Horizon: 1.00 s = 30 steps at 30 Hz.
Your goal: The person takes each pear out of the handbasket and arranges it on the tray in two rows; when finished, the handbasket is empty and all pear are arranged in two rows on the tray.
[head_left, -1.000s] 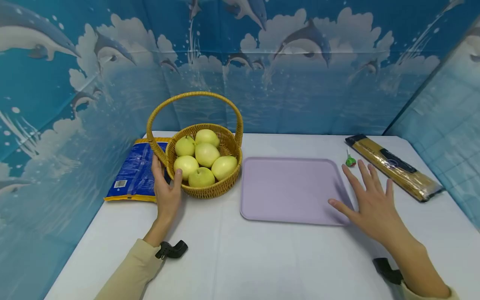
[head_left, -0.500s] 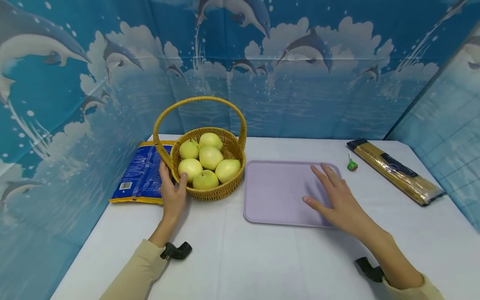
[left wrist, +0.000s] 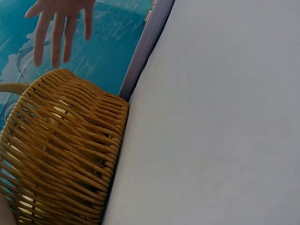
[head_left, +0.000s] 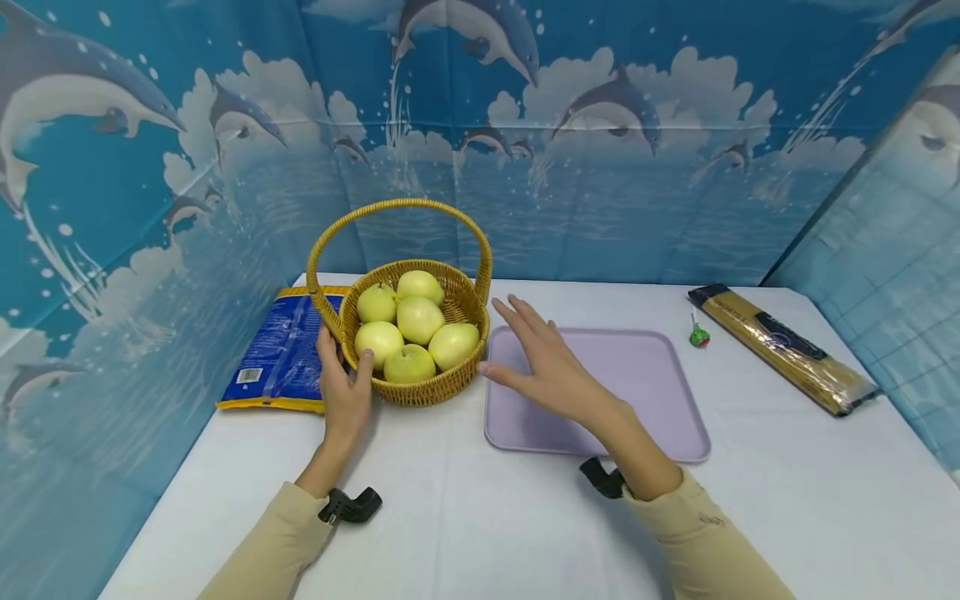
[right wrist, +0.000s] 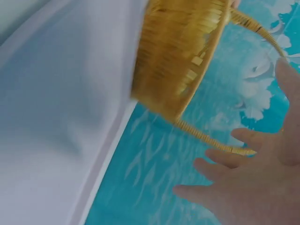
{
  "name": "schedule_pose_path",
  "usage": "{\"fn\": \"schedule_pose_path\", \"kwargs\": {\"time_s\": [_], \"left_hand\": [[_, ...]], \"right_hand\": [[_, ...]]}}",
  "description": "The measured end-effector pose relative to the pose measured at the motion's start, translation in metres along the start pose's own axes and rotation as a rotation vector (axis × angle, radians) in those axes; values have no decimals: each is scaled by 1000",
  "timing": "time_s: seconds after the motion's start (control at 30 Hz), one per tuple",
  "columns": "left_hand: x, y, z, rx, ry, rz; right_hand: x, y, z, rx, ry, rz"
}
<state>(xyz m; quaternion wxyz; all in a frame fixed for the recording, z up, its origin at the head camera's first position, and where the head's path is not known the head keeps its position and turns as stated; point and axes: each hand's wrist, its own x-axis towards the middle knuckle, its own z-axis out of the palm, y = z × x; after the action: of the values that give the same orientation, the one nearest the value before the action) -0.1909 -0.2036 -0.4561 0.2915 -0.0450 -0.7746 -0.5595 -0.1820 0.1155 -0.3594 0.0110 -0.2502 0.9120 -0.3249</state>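
Note:
A yellow-brown wicker basket (head_left: 429, 392) with a tall arched handle stands at the back left and holds several round, pale green fruits (head_left: 378, 340). Against its left side lies my left hand (head_left: 347, 404), fingers stretched along the wall and thumb at the front. My right hand (head_left: 551, 375) hovers over the left part of a lilac tray (head_left: 645, 400), fingers spread and thumb apart, near the basket's right rim. In the left wrist view, the right hand (left wrist: 58, 23) shows beyond the basket's woven wall (left wrist: 70, 150). The right wrist view has the spread right hand (right wrist: 248, 183) beside the handle.
Behind the left hand lies a blue bag (head_left: 273, 358) with yellow edges. A green-wrapped lollipop (head_left: 699, 337) and a long gold-and-black packet (head_left: 783, 350) lie right of the tray on the white table (head_left: 487, 525). Dolphin-print cloth (head_left: 600, 208) hangs behind.
My right hand has swept left from the tray's right edge, across the tray, to near the basket. My left hand has stayed at the basket's side. The basket stands where it was.

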Motion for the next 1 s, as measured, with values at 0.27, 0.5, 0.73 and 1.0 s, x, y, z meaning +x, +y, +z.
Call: {"fn": "schedule_pose_path", "kwargs": {"time_s": [0.27, 0.5, 0.73, 1.0], "left_hand": [[1, -1, -1, -11, 12, 12], [1, 1, 0, -23, -2, 16], [3, -1, 1, 5, 2, 15], [2, 3, 1, 6, 9, 12]], "right_hand": [[39, -35, 29, 119, -40, -91], [62, -47, 47, 150, -43, -72], [92, -42, 51, 134, -28, -39], [123, -34, 57, 139, -23, -13]]}}
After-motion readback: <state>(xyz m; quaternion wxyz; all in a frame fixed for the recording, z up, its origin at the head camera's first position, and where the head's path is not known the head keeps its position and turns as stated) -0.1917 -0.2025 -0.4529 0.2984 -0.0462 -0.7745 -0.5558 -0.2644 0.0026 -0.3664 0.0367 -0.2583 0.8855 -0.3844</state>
